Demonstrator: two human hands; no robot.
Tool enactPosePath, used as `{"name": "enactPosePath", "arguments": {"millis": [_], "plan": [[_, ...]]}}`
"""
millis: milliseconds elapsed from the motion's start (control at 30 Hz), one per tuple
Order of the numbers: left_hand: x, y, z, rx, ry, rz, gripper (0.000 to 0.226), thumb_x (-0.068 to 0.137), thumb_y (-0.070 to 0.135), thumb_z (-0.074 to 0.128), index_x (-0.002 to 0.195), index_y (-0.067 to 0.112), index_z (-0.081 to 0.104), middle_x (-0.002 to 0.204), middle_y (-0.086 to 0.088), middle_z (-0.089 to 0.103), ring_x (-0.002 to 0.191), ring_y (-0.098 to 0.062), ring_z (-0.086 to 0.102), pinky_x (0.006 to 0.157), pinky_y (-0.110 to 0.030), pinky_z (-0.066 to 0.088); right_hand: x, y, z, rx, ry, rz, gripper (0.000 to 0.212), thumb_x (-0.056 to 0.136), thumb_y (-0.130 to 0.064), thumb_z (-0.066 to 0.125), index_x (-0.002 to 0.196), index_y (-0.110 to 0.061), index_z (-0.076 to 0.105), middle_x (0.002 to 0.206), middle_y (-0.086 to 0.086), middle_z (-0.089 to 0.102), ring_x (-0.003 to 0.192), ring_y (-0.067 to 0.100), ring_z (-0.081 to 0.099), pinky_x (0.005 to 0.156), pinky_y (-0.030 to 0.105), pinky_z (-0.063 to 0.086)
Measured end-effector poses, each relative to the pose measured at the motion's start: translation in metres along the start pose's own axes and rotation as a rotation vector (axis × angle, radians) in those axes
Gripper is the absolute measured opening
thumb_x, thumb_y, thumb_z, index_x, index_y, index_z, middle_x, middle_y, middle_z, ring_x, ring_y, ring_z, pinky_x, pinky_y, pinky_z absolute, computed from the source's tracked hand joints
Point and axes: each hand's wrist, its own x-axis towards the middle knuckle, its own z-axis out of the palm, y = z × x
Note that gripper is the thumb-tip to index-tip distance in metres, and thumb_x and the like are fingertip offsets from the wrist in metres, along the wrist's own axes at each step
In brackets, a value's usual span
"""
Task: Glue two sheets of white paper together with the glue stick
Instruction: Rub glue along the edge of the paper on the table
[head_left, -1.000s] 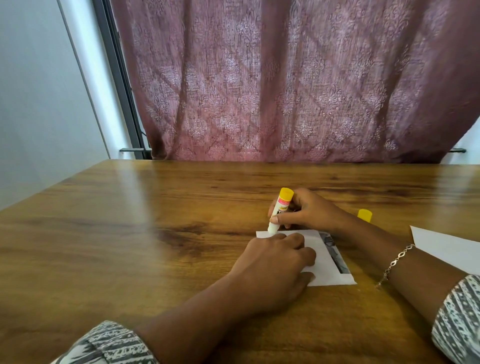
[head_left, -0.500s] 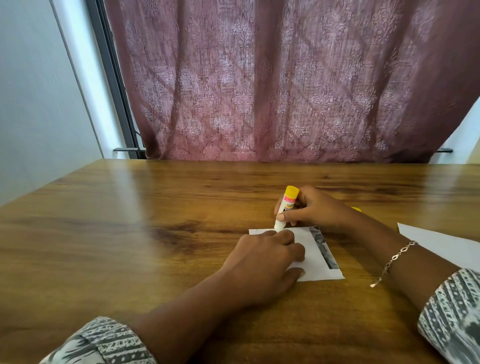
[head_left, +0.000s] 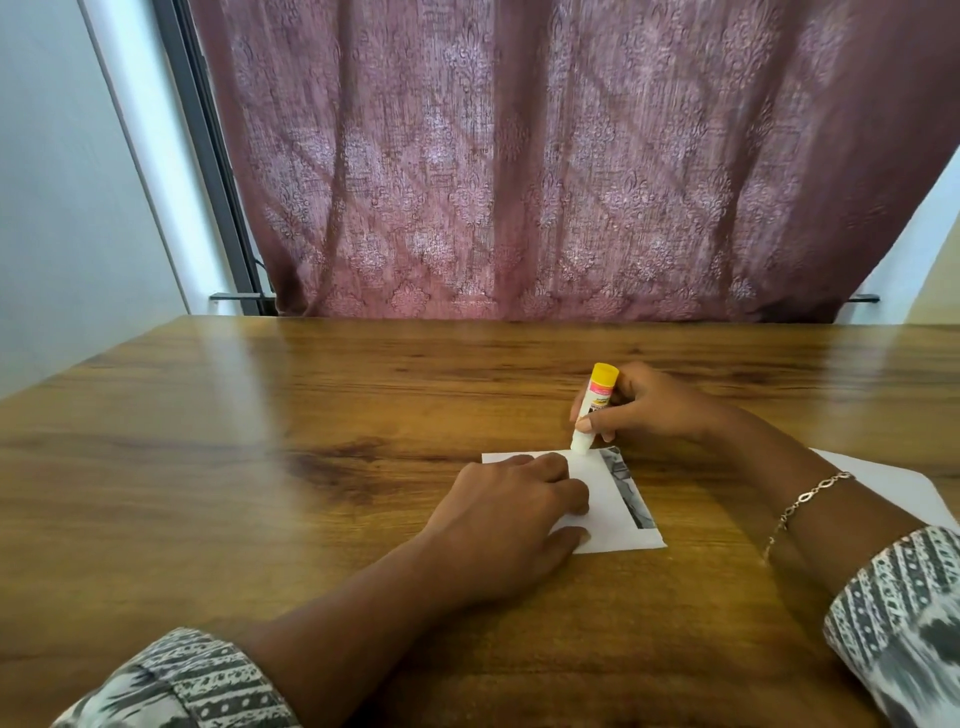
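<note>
A small white sheet of paper (head_left: 608, 509) lies on the wooden table (head_left: 260, 467), with a dark printed strip along its right edge. My left hand (head_left: 509, 525) lies flat on its left part, fingers spread, pressing it down. My right hand (head_left: 649, 405) grips a glue stick (head_left: 595, 408) with a white body and yellow end. The stick is tilted, and its white tip touches the sheet's far edge. A second white sheet (head_left: 893, 488) lies to the right, partly hidden behind my right forearm.
A maroon patterned curtain (head_left: 519, 156) hangs behind the table's far edge. A pale wall and a dark window frame (head_left: 208, 156) stand at the left. My right wrist wears a chain bracelet (head_left: 800, 501).
The glue stick's tip has slid right along the sheet's far edge. The yellow cap seen behind my right wrist is now out of sight. My left hand stays on the paper.
</note>
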Motion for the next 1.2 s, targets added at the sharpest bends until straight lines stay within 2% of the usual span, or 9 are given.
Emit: {"name": "enactPosePath", "arguments": {"millis": [133,500,567,667,767,833,933,1100,1200], "plan": [[-0.001,-0.001,0.001,-0.005,0.001,-0.006,0.038,0.092,0.042,0.039,0.127,0.03,0.044,0.135,0.004,0.045,0.118,-0.013,0.045,0.087,-0.032,0.048,-0.004,0.002,-0.006,-0.012,-0.007,0.01,0.021,0.078,-0.018,0.066,0.094,-0.005,0.065,0.094,0.014,0.069,0.073,0.02,0.061,0.08,0.043,0.05],[0.0,-0.002,0.002,0.007,-0.006,-0.027,0.037,0.092,0.044,0.038,0.126,0.03,0.044,0.131,0.005,0.047,0.114,-0.012,0.047,0.087,-0.037,0.049,-0.012,0.005,-0.018,0.01,-0.03,0.035,0.016,0.077,-0.012,0.066,0.091,-0.003,0.066,0.086,0.009,0.069,0.066,0.014,0.058,0.068,0.033,0.045],[-0.001,-0.002,0.003,0.004,-0.005,-0.028,0.037,0.091,0.044,0.039,0.125,0.031,0.044,0.131,0.005,0.047,0.114,-0.012,0.047,0.087,-0.038,0.049,-0.014,0.006,-0.02,0.014,-0.034,0.037,0.016,0.078,-0.01,0.065,0.092,-0.002,0.066,0.086,0.01,0.068,0.063,0.012,0.058,0.065,0.029,0.046],[-0.002,-0.002,0.003,0.003,-0.006,-0.032,0.037,0.091,0.045,0.039,0.125,0.031,0.045,0.131,0.006,0.048,0.114,-0.012,0.048,0.088,-0.039,0.049,-0.017,0.008,-0.025,0.037,-0.018,0.053,0.018,0.078,-0.008,0.065,0.094,-0.001,0.065,0.087,0.008,0.068,0.061,0.006,0.061,0.057,0.016,0.049],[-0.002,-0.002,0.003,-0.003,0.001,-0.032,0.036,0.092,0.044,0.039,0.125,0.032,0.045,0.132,0.006,0.047,0.116,-0.012,0.047,0.089,-0.039,0.049,-0.02,0.006,-0.029,0.112,0.094,0.01,0.013,0.078,-0.006,0.064,0.091,-0.008,0.066,0.089,0.009,0.067,0.073,0.013,0.062,0.058,0.013,0.051],[-0.002,-0.004,0.003,-0.013,0.001,-0.027,0.034,0.093,0.04,0.039,0.126,0.033,0.045,0.134,0.008,0.046,0.119,-0.012,0.046,0.09,-0.037,0.048,-0.023,0.003,-0.03,0.225,0.173,-0.035,0.015,0.078,-0.004,0.063,0.088,-0.014,0.066,0.087,0.01,0.067,0.073,0.017,0.061,0.059,0.015,0.053],[-0.001,-0.007,0.002,-0.026,0.008,-0.016,0.033,0.094,0.035,0.039,0.126,0.035,0.046,0.136,0.009,0.045,0.121,-0.011,0.044,0.09,-0.036,0.048,-0.032,-0.002,-0.025,0.347,0.233,-0.036,0.015,0.079,-0.004,0.06,0.092,-0.012,0.064,0.078,0.013,0.066,0.058,0.013,0.064,0.051,0.022,0.055],[-0.001,-0.008,0.002,-0.028,0.016,-0.012,0.033,0.094,0.035,0.038,0.126,0.036,0.046,0.136,0.011,0.045,0.12,-0.01,0.044,0.089,-0.036,0.048,-0.039,0.004,-0.004,0.224,0.322,0.052,0.019,0.081,-0.008,0.061,0.096,0.002,0.06,0.063,0.013,0.06,0.048,0.014,0.059,0.048,0.028,0.053],[-0.001,-0.008,0.002,-0.033,0.013,-0.009,0.033,0.094,0.035,0.038,0.126,0.036,0.046,0.136,0.011,0.045,0.12,-0.01,0.045,0.088,-0.035,0.049,-0.04,0.007,0.006,0.114,0.31,0.083,0.019,0.081,-0.011,0.061,0.096,0.0,0.06,0.072,0.015,0.065,0.05,0.014,0.06,0.053,0.03,0.055]]}}
